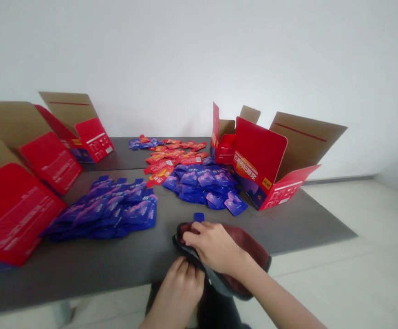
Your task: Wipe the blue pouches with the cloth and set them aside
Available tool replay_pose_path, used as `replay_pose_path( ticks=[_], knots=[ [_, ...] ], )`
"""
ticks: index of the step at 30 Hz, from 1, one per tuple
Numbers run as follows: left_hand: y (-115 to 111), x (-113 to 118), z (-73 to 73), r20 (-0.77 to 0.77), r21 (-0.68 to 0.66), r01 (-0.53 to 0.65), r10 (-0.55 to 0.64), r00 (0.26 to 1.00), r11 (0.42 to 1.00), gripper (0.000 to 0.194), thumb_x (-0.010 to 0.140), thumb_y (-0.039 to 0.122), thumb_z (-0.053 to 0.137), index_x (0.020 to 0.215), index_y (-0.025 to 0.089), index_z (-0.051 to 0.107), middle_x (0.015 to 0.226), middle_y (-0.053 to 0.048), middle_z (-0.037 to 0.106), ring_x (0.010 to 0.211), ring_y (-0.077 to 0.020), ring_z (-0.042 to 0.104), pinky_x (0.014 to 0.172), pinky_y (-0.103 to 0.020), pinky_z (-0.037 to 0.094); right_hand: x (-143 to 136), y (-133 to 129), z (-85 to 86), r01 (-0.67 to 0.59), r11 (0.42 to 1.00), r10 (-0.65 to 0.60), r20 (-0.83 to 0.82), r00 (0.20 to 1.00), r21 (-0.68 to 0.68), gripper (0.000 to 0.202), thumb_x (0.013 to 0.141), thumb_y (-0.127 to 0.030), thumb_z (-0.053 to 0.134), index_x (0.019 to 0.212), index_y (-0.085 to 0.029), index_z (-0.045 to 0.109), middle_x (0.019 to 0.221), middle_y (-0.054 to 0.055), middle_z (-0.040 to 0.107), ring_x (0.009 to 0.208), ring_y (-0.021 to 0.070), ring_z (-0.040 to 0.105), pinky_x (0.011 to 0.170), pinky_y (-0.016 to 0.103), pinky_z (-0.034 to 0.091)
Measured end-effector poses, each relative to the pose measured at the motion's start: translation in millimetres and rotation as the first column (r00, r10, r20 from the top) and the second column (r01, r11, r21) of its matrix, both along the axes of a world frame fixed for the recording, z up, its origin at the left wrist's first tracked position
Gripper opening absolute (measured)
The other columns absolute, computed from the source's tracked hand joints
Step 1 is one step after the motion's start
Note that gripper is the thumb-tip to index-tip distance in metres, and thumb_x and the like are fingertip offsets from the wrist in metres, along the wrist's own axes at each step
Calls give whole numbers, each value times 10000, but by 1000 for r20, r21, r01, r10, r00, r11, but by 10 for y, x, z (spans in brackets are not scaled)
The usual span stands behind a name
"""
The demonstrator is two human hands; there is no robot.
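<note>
At the table's front edge I hold a dark, elongated cloth item (245, 240) with a reddish-brown inside and black edging; its exact kind is unclear. My left hand (183, 281) is closed on its lower left edge from below. Over its far left end lies my right hand (210, 242), fingers curled and pressed into the brown side; whether they pinch anything else is hidden. Just beyond, a small blue tab (199, 217) pokes out, the rest covered. Blue-purple sachets lie in one pile (116, 208) to the left and another (205, 183) ahead.
Red sachets (174, 155) spread farther back, with a small mixed group (144, 142) behind them. Open red cartons stand at the right (262, 162) and left (13, 219), others behind them (94, 139). The grey table (123, 260) ends at right above a pale floor; a white wall rises behind.
</note>
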State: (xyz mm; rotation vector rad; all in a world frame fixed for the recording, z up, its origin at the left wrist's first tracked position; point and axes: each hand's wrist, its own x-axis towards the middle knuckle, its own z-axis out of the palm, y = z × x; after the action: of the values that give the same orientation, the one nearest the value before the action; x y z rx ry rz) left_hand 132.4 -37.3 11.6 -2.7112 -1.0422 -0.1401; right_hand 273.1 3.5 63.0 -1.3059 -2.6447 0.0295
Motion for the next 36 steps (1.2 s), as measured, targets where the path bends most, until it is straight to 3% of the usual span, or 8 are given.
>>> replay_pose_path(
  ticks=[5,11,16,21,25,29,33,36],
  knots=[
    [29,-59,-28,21,101,78,-81,997,992,295,732,-5,416,929,69,623,830,-128,677,777,-200,630,819,-339,469,-8,192,-192,-43,999,44,87,995,-18,179,863,-222,380,955,-288,517,915,-2,548,737,146,519,591,250,317],
    [60,-25,47,11,21,37,-37,999,999,363,725,-13,435,1049,54,585,936,-166,666,783,-199,636,780,-331,482,-45,661,-139,140,990,-138,132,982,-11,261,920,-282,269,1035,-266,503,929,29,569,749,146,553,612,245,341],
    [49,15,101,0,-61,-14,14,1000,998,323,718,-17,439,961,94,621,816,-118,677,725,-192,633,757,-337,488,18,298,74,100,993,-100,1,995,57,243,922,-278,282,995,-251,513,917,15,553,778,136,519,628,243,324],
    [21,-12,-6,44,54,31,-34,998,998,248,703,-11,436,811,83,637,725,-107,665,712,-200,629,796,-352,485,56,-33,-26,-39,998,42,47,998,-57,178,865,-208,394,946,-269,540,937,13,546,758,131,489,632,243,317],
    [22,-32,-19,98,117,53,-65,993,992,313,692,-13,413,904,70,628,793,-120,675,747,-194,631,807,-334,482,19,191,-174,-15,998,22,96,995,-69,197,861,-213,383,969,-274,536,955,17,549,755,137,510,613,242,329],
    [81,-35,67,239,26,45,-50,970,999,359,688,-1,411,964,113,611,800,-84,680,681,-173,627,788,-346,483,-19,514,-216,120,993,-118,78,990,-15,214,893,-254,336,989,-267,526,910,20,571,737,138,544,591,235,336],
    [149,-94,114,502,-112,-76,122,856,991,248,786,94,401,835,203,619,655,-3,662,596,-166,623,741,-339,485,76,503,-112,221,973,-217,-64,974,70,247,922,-282,281,958,-226,518,899,30,573,747,139,543,608,238,348],
    [199,-201,90,694,-285,-235,369,618,929,202,849,259,415,810,220,609,689,3,677,595,-158,639,580,-241,481,245,303,54,359,916,-248,-450,858,179,248,927,-283,278,876,-200,506,839,25,553,743,127,522,645,232,363]
  ],
)
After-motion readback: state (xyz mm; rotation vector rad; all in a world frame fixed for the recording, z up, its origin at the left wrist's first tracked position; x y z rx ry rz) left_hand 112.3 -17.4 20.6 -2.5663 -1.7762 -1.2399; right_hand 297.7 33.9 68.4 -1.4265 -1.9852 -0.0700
